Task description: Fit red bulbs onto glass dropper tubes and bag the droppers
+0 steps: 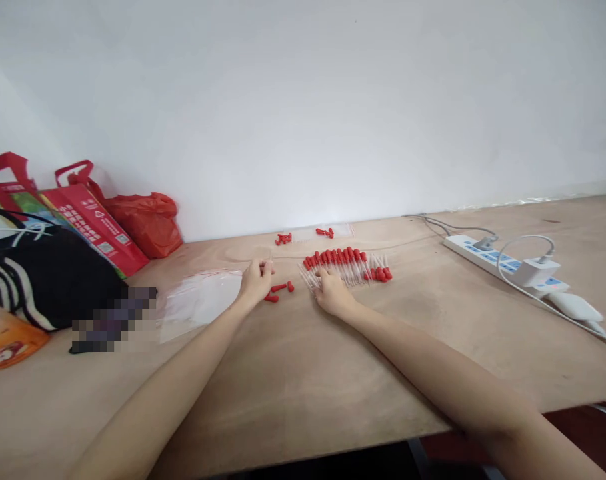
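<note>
A row of droppers (350, 267), clear thin tubes with red rubber bulbs, lies on the wooden table. At its left end my right hand (335, 293) has its fingers closed around clear tubes (305, 275). My left hand (255, 283) is held to the left of the row, thumb and fingers pinched together; whatever is between them is too small to make out. Loose red rubber bulbs (279, 288) lie just right of the left hand. More red bulbs (380, 274) rest at the right end of the row, partly over tubes.
Clear plastic bags (197, 300) lie left of my left hand. Near the wall are a small bag (303, 233) and red bulbs (283, 238). Shopping bags (93, 220) and a black bag (57, 273) stand at left. A power strip (503, 263) with cables lies at right.
</note>
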`<move>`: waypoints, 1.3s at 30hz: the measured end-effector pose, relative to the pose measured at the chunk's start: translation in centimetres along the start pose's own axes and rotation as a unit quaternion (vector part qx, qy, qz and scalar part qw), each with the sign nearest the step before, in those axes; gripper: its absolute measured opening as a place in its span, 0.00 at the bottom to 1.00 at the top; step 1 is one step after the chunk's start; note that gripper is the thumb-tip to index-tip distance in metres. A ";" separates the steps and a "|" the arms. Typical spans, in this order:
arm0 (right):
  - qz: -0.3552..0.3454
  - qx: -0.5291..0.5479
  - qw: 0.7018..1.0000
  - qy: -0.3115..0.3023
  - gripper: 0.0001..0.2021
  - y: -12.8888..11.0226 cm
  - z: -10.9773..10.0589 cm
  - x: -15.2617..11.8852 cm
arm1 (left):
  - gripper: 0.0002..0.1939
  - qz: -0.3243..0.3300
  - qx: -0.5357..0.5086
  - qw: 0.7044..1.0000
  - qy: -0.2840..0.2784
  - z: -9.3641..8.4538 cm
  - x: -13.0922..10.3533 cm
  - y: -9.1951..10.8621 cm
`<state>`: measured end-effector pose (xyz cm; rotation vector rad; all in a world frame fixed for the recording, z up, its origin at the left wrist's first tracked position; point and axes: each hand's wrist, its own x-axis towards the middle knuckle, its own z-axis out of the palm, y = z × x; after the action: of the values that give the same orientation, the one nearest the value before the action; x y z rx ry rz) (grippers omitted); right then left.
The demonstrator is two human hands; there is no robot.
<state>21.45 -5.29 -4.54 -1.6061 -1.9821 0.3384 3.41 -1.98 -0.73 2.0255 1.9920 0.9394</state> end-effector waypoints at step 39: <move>-0.048 0.294 0.929 0.220 0.10 2.2 -0.4 -0.7 | 0.10 0.344 0.104 0.933 -0.031 -0.7 -3.8 -3.4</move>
<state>23.55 -5.42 -5.58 -1.0796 -1.4275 0.4378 0.43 -5.44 -3.12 2.9146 1.3909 0.7590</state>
